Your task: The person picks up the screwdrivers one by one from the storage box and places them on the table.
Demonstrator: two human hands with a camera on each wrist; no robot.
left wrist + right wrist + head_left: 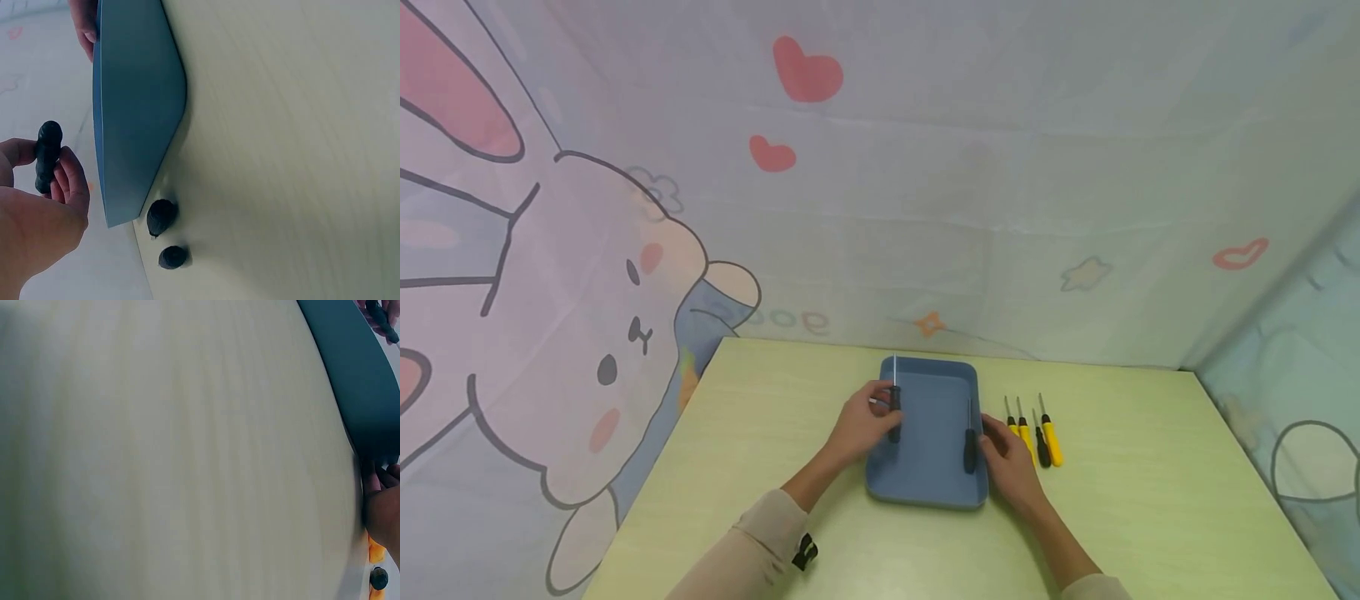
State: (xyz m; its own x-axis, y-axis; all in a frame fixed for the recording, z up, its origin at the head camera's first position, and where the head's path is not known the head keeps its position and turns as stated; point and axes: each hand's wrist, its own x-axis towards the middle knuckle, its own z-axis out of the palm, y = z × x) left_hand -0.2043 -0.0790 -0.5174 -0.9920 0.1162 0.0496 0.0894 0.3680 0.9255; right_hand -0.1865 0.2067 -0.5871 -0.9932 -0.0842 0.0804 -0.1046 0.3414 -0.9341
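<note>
My left hand grips a black screwdriver by its handle over the left rim of a blue tray, its metal shaft pointing toward the back. A second black screwdriver lies inside the tray along the right wall. My right hand holds the tray's right rim, thumb and fingertips at its edge. In the left wrist view the held handle sits between thumb and fingers. Two black handle ends show on the table beside the tray there, hidden by the left hand in the head view.
Right of my right hand lie several screwdrivers, yellow-and-black ones and a black one. A black clip-like object shows beside the left sleeve. The pale yellow-green table backs onto a printed cloth.
</note>
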